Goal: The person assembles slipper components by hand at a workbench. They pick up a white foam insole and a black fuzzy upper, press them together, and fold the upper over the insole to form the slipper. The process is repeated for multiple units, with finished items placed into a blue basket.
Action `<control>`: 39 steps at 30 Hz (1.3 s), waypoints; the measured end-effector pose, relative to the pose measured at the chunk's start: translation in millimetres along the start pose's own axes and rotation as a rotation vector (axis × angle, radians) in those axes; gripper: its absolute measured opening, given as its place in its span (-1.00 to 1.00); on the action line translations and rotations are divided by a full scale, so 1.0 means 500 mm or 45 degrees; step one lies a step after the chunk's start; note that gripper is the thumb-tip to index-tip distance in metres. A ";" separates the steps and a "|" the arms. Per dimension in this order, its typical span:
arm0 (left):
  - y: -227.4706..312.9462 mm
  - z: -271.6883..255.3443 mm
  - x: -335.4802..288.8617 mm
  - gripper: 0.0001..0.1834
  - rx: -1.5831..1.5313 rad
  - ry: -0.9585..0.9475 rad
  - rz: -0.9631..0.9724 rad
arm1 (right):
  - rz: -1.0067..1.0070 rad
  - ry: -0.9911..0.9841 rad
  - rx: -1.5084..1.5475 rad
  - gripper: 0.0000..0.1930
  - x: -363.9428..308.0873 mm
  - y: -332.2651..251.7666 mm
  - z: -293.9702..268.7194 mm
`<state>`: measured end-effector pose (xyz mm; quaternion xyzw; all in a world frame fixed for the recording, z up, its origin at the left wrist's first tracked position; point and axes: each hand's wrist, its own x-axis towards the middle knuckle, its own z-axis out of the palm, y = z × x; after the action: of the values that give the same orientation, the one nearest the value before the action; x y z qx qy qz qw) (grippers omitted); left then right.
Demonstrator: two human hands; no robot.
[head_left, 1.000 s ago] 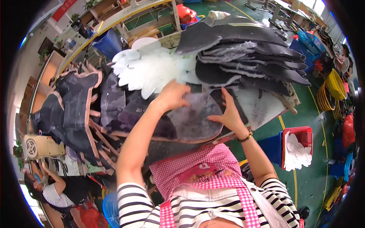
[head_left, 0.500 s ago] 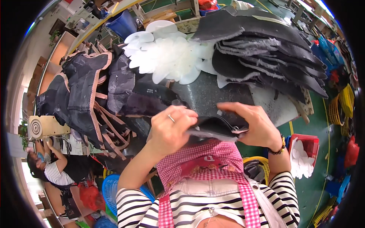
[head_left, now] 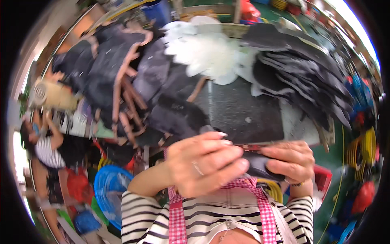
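Note:
Both of my hands grip one flat dark piece of sheet material (head_left: 260, 164) close to my chest, just below the near edge of the worktable (head_left: 243, 116). My left hand (head_left: 205, 162) closes over its left part, fingers curled on top. On the right, my right hand (head_left: 290, 160) pinches the other end, with the piece showing under its fingers. Much of the piece is hidden by my fingers.
The table carries a stack of dark cut sheets (head_left: 300, 69) at the right, white petal-shaped pieces (head_left: 207, 51) at the back, and dark pieces with tan strips (head_left: 113, 85) at the left. Another person (head_left: 44, 142) sits at the far left. A blue basket (head_left: 107, 191) and red bin (head_left: 325, 179) stand on the floor.
My hands have drawn the dark piece off the table toward my chest and closed together over it; a second ago they were reaching out flat on the sheets.

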<state>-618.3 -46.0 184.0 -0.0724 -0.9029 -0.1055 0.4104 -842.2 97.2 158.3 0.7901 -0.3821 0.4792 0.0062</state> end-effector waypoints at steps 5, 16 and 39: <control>0.053 -0.024 -0.048 -0.78 -0.014 0.241 -0.164 | 0.042 -0.104 0.232 -0.47 0.047 -0.009 0.010; 0.217 -0.527 -0.285 -0.75 0.951 0.055 -1.506 | 0.637 -0.593 0.652 -0.63 0.140 0.109 0.227; -0.030 -0.278 -0.709 -0.33 1.129 0.541 -1.491 | 1.015 -0.452 0.211 -0.70 0.022 0.282 0.255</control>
<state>-289.3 -111.0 2.9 0.6113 -0.6534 0.0548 0.4430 -829.3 -57.1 47.5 0.6489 -0.6125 0.3300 -0.3080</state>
